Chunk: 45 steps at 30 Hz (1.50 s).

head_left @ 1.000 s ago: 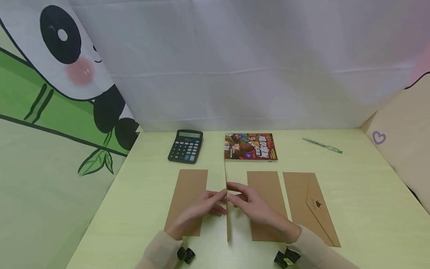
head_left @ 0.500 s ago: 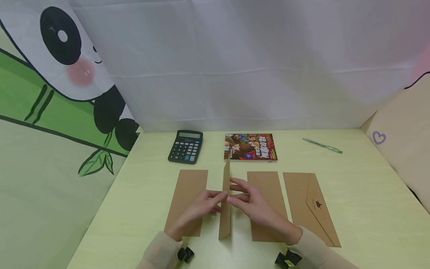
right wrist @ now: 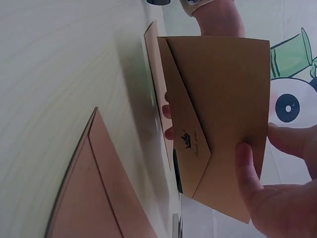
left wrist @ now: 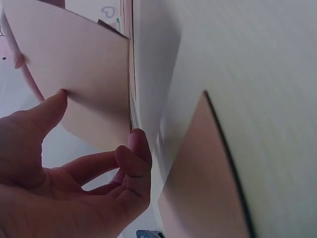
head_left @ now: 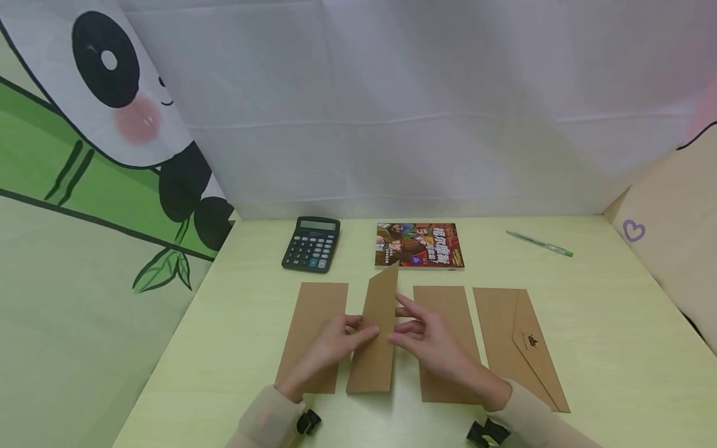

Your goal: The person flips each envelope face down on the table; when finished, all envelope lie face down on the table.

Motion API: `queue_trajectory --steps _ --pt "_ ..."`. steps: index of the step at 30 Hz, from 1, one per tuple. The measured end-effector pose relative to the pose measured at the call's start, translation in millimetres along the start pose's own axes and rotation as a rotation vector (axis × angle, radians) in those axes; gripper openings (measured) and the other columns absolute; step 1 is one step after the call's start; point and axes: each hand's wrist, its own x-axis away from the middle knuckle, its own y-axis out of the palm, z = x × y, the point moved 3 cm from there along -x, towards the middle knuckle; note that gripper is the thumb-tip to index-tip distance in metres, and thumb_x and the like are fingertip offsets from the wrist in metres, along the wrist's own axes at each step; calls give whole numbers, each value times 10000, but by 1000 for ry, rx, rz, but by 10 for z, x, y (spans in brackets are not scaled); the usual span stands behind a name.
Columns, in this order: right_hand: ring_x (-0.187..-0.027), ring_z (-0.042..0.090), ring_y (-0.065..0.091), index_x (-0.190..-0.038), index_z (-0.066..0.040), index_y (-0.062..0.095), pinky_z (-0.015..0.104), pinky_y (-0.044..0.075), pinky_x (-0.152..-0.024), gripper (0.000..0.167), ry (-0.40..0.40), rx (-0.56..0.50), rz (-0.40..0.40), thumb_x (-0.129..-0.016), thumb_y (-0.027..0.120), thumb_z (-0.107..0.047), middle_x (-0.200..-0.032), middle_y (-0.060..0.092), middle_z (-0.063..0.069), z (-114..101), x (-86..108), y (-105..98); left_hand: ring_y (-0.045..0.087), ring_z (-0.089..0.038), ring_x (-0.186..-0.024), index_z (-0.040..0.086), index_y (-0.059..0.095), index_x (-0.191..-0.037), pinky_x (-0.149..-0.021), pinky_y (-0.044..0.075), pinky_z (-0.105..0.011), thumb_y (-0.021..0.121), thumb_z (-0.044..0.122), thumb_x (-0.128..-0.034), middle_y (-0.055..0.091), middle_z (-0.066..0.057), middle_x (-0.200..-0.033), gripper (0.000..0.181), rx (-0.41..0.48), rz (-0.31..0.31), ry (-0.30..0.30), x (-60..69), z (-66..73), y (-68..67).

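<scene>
Both hands hold a brown envelope (head_left: 376,348) tilted above the table, its plain side towards the head camera. The left hand (head_left: 330,342) has its thumb on the plain face and its other fingers at the left edge. At the upper right edge, the right hand (head_left: 439,345) pinches the envelope between thumb and fingers. In the right wrist view the envelope's (right wrist: 223,94) other face shows a pointed flap with a small crown print, the right hand (right wrist: 282,193) at its edge. The left wrist view shows the left hand's (left wrist: 84,173) thumb against the plain face (left wrist: 84,64).
One plain envelope (head_left: 308,330) lies on the left, another (head_left: 442,305) right of the hands, and a flap-side-up envelope (head_left: 504,330) farther right. Behind them are a calculator (head_left: 311,244), a colourful book (head_left: 420,246) and a green pen (head_left: 539,243). A white cloth (head_left: 392,124) hangs at the back.
The held envelope has turned from edge-on to show its plain face, its lower end swinging left. The right hand has shifted slightly right; both hands keep hold of it.
</scene>
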Motion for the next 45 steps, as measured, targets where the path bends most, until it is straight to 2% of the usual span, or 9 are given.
queue_trajectory --steps 7,13,16,19,22,28,35,39,45 --pt "-918 279 629 -1431 72 332 289 521 -735 697 31 32 -4 -833 690 57 -1180 517 222 66 -4 -76 535 -159 -666 -136 573 -1203 -508 426 -290 733 424 -820 655 -157 -968 697 -38 45 -29 8 -28 -9" --pt "-863 247 633 -1400 112 353 279 524 -694 694 56 104 -4 -806 710 72 -1114 532 193 141 -33 -132 516 -189 -735 -113 600 -1185 -537 421 -292 772 375 -793 638 -168 -1046 649 -87 79 -39 19 -27 -26" --pt "-831 217 631 -1383 118 379 268 522 -678 693 91 168 1 -790 732 59 -1068 551 159 187 -45 -162 496 -185 -698 -75 652 -1101 -531 403 -297 799 322 -769 629 -118 -877 539 -123 99 -38 31 -14 -37" --pt "-819 200 628 -1366 123 403 262 522 -675 691 124 219 -1 -776 754 42 -1034 567 138 227 -60 -189 449 -164 -625 -19 676 -921 -493 348 -291 818 280 -748 507 -27 -687 373 -146 104 -39 40 0 -39" --pt "-810 195 620 -1344 142 417 264 520 -660 691 131 250 -11 -762 772 26 -1013 572 144 259 -75 -211 409 -147 -587 25 622 -782 -475 309 -282 830 235 -734 398 12 -627 299 -150 105 -33 48 12 -38" --pt "-764 144 607 -1306 152 457 260 493 -589 694 126 386 -30 -734 810 -22 -962 596 108 299 -119 -219 392 -125 -547 35 553 -703 -461 299 -269 837 183 -724 362 33 -598 321 -172 109 -24 36 0 -38" --pt "-688 89 589 -1281 139 498 256 465 -596 674 201 542 -63 -729 824 -73 -881 595 32 313 -177 -178 390 -134 -561 85 512 -643 -478 292 -273 845 177 -707 361 41 -573 350 -235 112 -33 20 -22 -38" --pt "-653 79 575 -1273 135 510 262 441 -584 688 222 591 -77 -714 838 -97 -858 582 19 315 -198 -155 401 -137 -548 90 524 -632 -470 301 -276 843 173 -708 383 40 -563 337 -229 107 -51 15 -28 -32" --pt "-611 91 548 -1217 103 565 262 406 -553 630 247 628 -83 -697 853 -106 -829 574 24 320 -226 -146 395 -134 -531 90 502 -603 -462 301 -273 845 166 -691 389 39 -547 362 -252 117 -35 19 -25 -25"
